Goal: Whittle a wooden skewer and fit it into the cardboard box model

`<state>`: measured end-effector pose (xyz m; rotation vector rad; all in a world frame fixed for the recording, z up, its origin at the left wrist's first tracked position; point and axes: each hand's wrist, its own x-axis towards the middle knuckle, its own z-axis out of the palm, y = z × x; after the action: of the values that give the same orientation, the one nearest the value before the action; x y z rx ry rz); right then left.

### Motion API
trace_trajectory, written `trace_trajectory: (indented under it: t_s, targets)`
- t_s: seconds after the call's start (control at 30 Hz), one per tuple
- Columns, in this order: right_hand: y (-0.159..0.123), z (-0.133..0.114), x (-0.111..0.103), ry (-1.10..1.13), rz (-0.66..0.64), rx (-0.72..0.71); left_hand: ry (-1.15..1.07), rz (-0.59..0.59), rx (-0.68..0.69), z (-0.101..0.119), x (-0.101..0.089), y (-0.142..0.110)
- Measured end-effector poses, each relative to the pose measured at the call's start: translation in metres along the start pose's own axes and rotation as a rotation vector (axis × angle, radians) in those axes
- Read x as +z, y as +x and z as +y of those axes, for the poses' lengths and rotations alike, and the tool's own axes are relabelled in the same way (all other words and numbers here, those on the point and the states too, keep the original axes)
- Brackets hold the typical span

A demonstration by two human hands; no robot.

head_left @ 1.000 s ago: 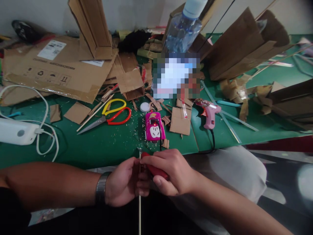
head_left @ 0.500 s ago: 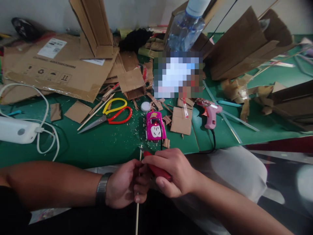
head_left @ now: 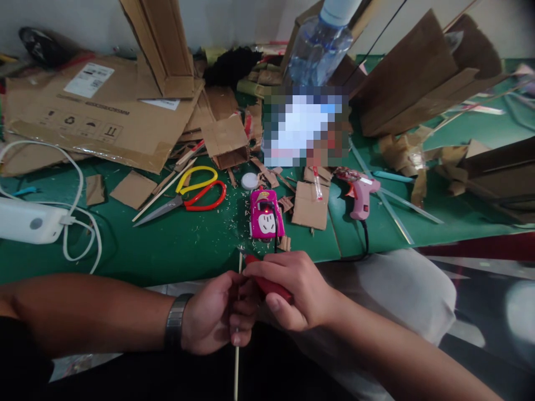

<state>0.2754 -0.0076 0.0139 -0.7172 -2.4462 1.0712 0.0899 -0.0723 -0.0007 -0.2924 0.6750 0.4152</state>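
My left hand (head_left: pixel 219 314) is closed around a thin wooden stick (head_left: pixel 237 367), which runs nearly upright through the fingers, its tip above them and its lower end down over my lap. In my right hand (head_left: pixel 296 289) is a red-handled utility knife (head_left: pixel 270 284), gripped with the thumb along its near side. The blade is small in view and lies beside the stick's upper tip; I cannot tell whether it touches. Just beyond the hands, pale shavings lie scattered on the green table (head_left: pixel 200 245) around a pink power socket (head_left: pixel 266 214).
Yellow-and-red scissors (head_left: pixel 184 200) lie left of the socket. A pink hot glue gun (head_left: pixel 359 192) with a black cord rests to the right. Cardboard pieces (head_left: pixel 311 206), a flattened box (head_left: pixel 100 117), a water bottle (head_left: pixel 320 47) and a white power bank (head_left: pixel 31 223) surround the work area.
The knife blade has shifted from across the stick's tip to its right side. The stick's lower end has swung slightly left. Both hands keep their hold.
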Motion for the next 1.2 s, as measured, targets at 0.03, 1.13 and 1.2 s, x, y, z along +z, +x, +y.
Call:
trace_trajectory:
  t_s: [0.03,1.13,1.2]
  targets:
    - [0.0,0.0,0.0,0.004,-0.007,0.013,0.002,0.001,0.003,0.0,0.0,0.0]
    - [-0.011,0.016,0.017,-0.134,0.02,-0.121,0.009,0.086,-0.031,-0.001,0.003,0.0]
    - [-0.011,0.018,0.018,-0.121,0.032,-0.138,0.008,0.075,-0.039,0.0,0.003,0.0]
